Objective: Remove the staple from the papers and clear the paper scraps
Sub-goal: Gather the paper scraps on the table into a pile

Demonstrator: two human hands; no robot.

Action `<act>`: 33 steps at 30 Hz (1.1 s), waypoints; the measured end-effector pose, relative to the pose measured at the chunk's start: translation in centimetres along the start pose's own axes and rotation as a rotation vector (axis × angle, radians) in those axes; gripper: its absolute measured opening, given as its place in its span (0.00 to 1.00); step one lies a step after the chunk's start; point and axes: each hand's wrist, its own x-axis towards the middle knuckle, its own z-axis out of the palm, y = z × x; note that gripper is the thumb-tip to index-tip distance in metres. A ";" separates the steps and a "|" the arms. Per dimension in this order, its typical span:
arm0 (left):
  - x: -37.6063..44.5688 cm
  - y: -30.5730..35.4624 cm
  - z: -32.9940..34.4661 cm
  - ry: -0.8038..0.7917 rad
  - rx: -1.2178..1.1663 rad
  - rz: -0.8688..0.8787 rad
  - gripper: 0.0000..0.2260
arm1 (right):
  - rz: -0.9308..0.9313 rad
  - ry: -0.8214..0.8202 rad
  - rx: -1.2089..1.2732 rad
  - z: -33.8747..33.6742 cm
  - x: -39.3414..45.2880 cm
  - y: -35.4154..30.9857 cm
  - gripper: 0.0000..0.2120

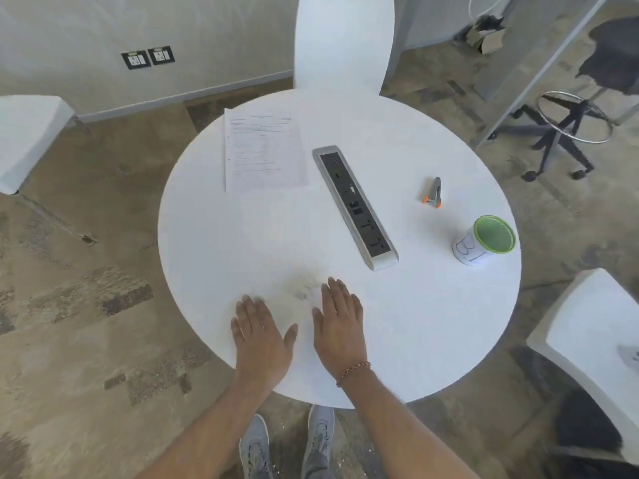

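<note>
A round white table (432, 340) filled the middle of the view, with a white chair back (344, 43) rising at its far side and other white seats to the left (27, 133) and right (594, 340). A long silver and black power strip (354, 206) ran along the table's centre, angled from far left to near right. The printed papers (262, 152) lay flat on the far left part of the tabletop, well apart from both hands. Near the right edge stood a green-rimmed cup (485, 240) wrapped in a white label with handwritten letters. Between that cup and the power strip, a little farther away, lay a small grey and orange staple remover (434, 193).

At the near edge the person's left hand (261, 335) lay palm down on the table, fingers straight and spread, holding nothing. The right hand (340, 326), with a beaded bracelet (352, 373) at the wrist, also lay flat with fingers extended and nothing gripped. Just beyond the fingertips of both hands was a faint, blurred patch of small paper scraps (306, 288), too indistinct to count. Below the table edge, grey shoes (320, 440) showed on the patterned floor.
</note>
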 end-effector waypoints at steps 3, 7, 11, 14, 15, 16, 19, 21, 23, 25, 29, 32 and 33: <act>0.8 0.2 1.0 0.042 0.023 0.104 0.42 | 0.047 -0.005 -0.028 0.0 -0.3 -0.2 0.24; 1.8 0.5 1.2 0.009 0.095 0.205 0.39 | 0.082 -0.020 -0.017 0.2 -0.5 -0.4 0.23; 2.4 0.2 0.6 -0.030 0.117 0.433 0.40 | 0.102 -0.005 0.004 0.5 -0.9 -0.9 0.23; 3.3 -1.2 0.1 0.013 0.092 0.455 0.37 | 0.206 0.020 -0.021 0.4 -1.2 -0.7 0.26; 3.9 -1.6 -0.2 0.040 0.084 0.419 0.36 | 0.273 0.020 -0.038 0.3 -1.2 -0.5 0.28; 4.6 -2.0 -0.7 0.063 0.071 0.371 0.36 | 0.351 -0.007 -0.043 0.2 -1.2 -0.1 0.32; 7.0 -2.8 -1.9 0.068 0.058 0.272 0.37 | 0.530 -0.132 -0.044 0.3 -1.1 1.7 0.43; 8.3 -3.0 -2.3 0.055 0.075 0.287 0.38 | 0.587 -0.166 -0.062 0.4 -1.0 3.0 0.47; 8.9 -3.0 -2.4 0.039 0.093 0.310 0.39 | 0.609 -0.197 -0.075 0.6 -1.0 3.9 0.48; 9.2 -2.7 -2.2 0.037 0.104 0.337 0.39 | 0.584 -0.214 -0.089 0.9 -1.0 4.3 0.49; 8.5 -1.2 -1.3 -0.014 0.142 0.463 0.38 | 0.486 -0.227 -0.048 1.1 -0.2 3.3 0.47; 7.3 -0.4 -0.4 -0.041 0.156 0.565 0.35 | 0.363 -0.226 -0.003 1.5 0.4 2.1 0.46; 6.8 -0.2 -0.4 -0.050 0.157 0.593 0.34 | 0.317 -0.233 0.015 1.7 0.6 1.7 0.45</act>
